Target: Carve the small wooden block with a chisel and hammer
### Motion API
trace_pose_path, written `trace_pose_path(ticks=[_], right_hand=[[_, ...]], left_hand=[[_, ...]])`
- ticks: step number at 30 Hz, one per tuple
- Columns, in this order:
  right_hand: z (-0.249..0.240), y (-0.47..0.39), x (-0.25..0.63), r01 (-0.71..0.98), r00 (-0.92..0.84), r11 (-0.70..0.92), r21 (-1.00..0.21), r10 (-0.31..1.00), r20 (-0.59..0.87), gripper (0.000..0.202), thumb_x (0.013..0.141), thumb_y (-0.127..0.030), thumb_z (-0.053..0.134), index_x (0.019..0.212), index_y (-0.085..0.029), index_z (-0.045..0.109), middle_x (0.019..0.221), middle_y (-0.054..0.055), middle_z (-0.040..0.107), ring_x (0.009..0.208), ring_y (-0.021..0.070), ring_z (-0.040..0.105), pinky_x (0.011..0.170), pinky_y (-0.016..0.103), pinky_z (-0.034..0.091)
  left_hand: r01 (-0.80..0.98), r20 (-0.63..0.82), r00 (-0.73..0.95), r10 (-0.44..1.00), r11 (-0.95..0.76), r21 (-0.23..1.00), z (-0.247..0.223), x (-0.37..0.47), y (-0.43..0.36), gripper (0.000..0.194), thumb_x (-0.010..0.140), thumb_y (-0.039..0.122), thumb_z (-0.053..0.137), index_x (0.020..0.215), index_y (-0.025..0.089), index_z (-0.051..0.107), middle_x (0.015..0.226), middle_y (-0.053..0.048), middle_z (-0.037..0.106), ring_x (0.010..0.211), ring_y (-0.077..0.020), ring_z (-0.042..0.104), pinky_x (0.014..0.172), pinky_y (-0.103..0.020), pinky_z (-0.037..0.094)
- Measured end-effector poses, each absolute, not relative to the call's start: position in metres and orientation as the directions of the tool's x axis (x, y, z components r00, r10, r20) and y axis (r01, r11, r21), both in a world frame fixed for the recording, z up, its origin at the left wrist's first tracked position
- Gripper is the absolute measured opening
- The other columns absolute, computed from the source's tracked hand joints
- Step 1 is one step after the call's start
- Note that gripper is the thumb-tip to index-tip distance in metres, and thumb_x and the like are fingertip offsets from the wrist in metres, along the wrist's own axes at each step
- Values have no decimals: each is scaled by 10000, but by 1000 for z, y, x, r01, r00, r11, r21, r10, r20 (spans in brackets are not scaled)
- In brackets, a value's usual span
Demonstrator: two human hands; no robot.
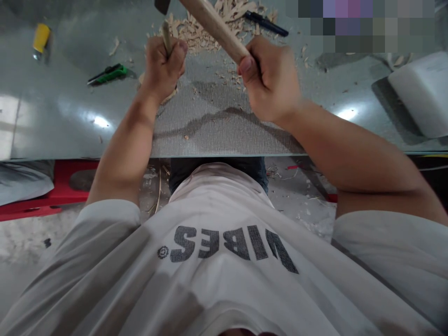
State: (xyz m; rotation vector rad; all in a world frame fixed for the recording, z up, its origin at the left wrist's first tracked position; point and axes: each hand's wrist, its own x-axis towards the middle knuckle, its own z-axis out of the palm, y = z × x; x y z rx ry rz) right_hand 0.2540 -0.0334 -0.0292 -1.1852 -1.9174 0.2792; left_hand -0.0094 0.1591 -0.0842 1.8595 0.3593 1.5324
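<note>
Hammer handle (217, 28) gripped in right hand (271, 77); left hand (163, 65) fists one chisel (167, 37); two pens lie apart.

Left hand (164, 65) fisted around chisel handle (167, 37), upright on table (63, 116). Right hand (269, 74) grips wooden hammer handle (217, 28). Wood chips (206, 28) beyond; green utility knife (110, 73) left.

Around the pale wood shavings (206, 28), the table (63, 107) is grey-green and glossy. Left of the shavings lie a green-and-black utility knife (109, 73) and a yellow lighter (41, 38); right of them, a black pen (266, 23) and a white block (422, 91). The hammer handle (215, 28) is light tan.
</note>
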Motion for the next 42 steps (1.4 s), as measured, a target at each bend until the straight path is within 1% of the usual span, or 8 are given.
trace_pose_path(ticks=[4, 10, 15, 20, 25, 33, 36, 42], right_hand=[[-31, -31, 255, 648, -205, 529, -548, 814, 544, 903, 1133, -955, 87, 1050, -215, 599, 856, 76, 570, 750, 213, 482, 750, 340, 257], [-31, -32, 253, 641, -166, 527, -558, 805, 569, 857, 1144, -904, 56, 1061, -218, 560, 848, 61, 518, 744, 206, 475, 769, 341, 304], [-32, -29, 253, 668, -192, 455, -589, 870, 454, 545, 1201, -679, 318, 963, -228, 509, 806, 58, 528, 697, 194, 440, 700, 346, 246], [-29, -30, 254, 672, -158, 465, -576, 850, 503, 521, 1219, -608, 218, 1023, -221, 507, 854, 63, 532, 743, 196, 463, 751, 342, 280], [-30, -30, 250, 689, -187, 443, -574, 873, 450, 330, 1166, -476, 407, 956, -232, 481, 800, 55, 511, 697, 197, 407, 717, 349, 235], [-30, -31, 252, 683, -169, 453, -573, 861, 479, 516, 1240, -593, 273, 1058, -207, 564, 875, 65, 600, 720, 189, 495, 720, 333, 287], [-32, -26, 254, 699, -157, 411, -585, 887, 435, 475, 1236, -553, 353, 984, -208, 560, 787, 42, 527, 660, 175, 424, 686, 338, 231], [-32, -26, 246, 468, -24, 606, -644, 736, 676, 761, 1189, -864, 155, 1023, -213, 513, 863, 30, 484, 772, 167, 474, 790, 303, 343]], left_hand=[[-136, 655, 374, 656, -660, 739, -75, -14, 146, 812, 1144, 660, 817, 612, 232, 377, 563, 82, 290, 447, -18, 245, 472, -208, 159], [-82, 697, 358, 621, -723, 686, -78, -11, 150, 860, 1171, 734, 744, 568, 261, 353, 492, 74, 285, 416, -42, 209, 428, -301, 98], [-52, 670, 359, 650, -703, 709, -84, -19, 159, 796, 1161, 741, 744, 575, 324, 404, 515, 68, 286, 448, -111, 183, 473, -361, 175], [-6, 652, 462, 601, -734, 680, -84, -26, 167, 842, 1157, 797, 707, 536, 318, 399, 487, 50, 286, 441, -116, 210, 478, -399, 206], [-102, 659, 356, 662, -674, 732, -88, -20, 167, 759, 1105, 739, 821, 533, 348, 512, 496, 74, 240, 455, -140, 124, 476, -402, 225], [-57, 683, 389, 619, -723, 688, -92, -20, 177, 819, 1113, 784, 742, 473, 403, 401, 431, 62, 190, 407, -143, 106, 426, -454, 27], [16, 664, 429, 613, -740, 673, -89, -25, 176, 833, 1107, 819, 730, 490, 390, 372, 416, 57, 247, 392, -128, 162, 407, -450, 63], [55, 648, 446, 618, -741, 669, -79, -26, 163, 840, 1135, 803, 710, 524, 340, 364, 462, 56, 279, 399, -105, 222, 423, -384, 115]])
